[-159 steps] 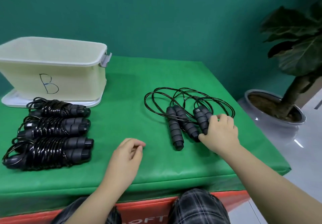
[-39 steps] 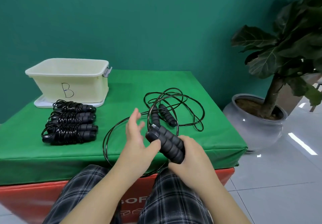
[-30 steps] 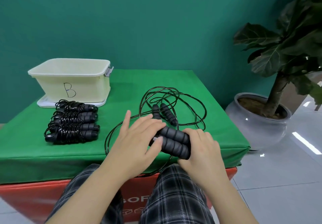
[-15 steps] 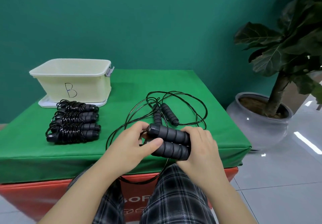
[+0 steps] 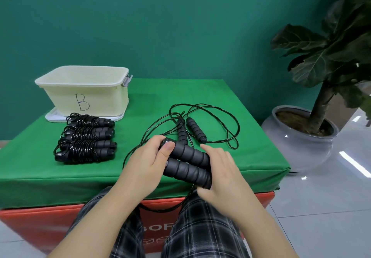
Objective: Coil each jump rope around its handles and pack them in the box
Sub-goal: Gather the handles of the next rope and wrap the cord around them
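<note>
Two hands hold a pair of black foam jump-rope handles point(image 5: 187, 164) side by side at frame centre.

The left hand point(image 5: 145, 162) pinches the handles' capped ends; the right hand point(image 5: 219, 172) curls round the other ends, its grip closed on them. Their thin black cord point(image 5: 138, 147) loops over the green worktop point(image 5: 140, 101). Three coiled black ropes point(image 5: 86, 137) lie centre-left before the cream plastic box point(image 5: 86, 89).
</note>
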Motion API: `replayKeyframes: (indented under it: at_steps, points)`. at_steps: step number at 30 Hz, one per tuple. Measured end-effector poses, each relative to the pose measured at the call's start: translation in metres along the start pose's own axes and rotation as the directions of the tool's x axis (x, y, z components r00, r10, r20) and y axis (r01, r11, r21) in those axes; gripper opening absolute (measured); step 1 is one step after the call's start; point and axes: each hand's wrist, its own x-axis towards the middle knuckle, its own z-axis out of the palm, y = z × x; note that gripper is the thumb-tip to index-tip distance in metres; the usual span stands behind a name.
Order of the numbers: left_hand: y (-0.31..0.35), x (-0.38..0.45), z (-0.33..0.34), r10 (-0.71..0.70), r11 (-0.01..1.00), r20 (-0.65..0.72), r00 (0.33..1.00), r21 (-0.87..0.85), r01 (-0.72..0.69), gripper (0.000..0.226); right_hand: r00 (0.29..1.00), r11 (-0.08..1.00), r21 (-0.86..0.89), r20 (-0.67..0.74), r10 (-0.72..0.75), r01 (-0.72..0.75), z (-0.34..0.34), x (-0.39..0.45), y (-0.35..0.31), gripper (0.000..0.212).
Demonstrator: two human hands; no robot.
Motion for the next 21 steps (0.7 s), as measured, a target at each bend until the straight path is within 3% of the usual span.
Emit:
replayKeyframes:
  at_steps: [2,6,11,14,17,21]
  points:
    - [0.0,0.001,-0.004,0.037,0.998,0.026,0.999,0.05,-0.038,0.042,0.999,1.0,0.005,-0.035,-0.007,0.007,-0.002,0.0,0.003,0.067]
    - [-0.004,0.009,-0.021,0.18,0.932,0.079,0.98,0.305,-0.196,0.067,0.993,1.0,-0.013,-0.118,-0.017,0.016,-0.006,0.0,0.012,0.048]
    - [-0.018,0.013,-0.031,0.24,0.901,0.068,0.968,0.356,-0.249,0.071,0.986,0.999,-0.014,-0.163,0.029,-0.032,-0.012,-0.001,0.02,0.043]
    - [-0.019,0.013,-0.03,0.247,0.92,0.054,0.968,0.302,-0.251,0.064,0.978,0.974,0.176,-0.128,0.163,-0.14,-0.013,0.001,0.014,0.038]
    - [-0.012,0.015,-0.028,0.24,0.953,0.014,0.971,0.184,-0.239,0.049,0.949,0.866,0.428,-0.056,0.309,-0.257,-0.013,0.002,0.002,0.034]
    - [-0.003,0.016,-0.02,0.253,0.96,0.019,0.967,0.123,-0.253,0.043,0.916,0.754,0.567,0.0,0.402,-0.331,-0.012,0.003,-0.007,0.022]
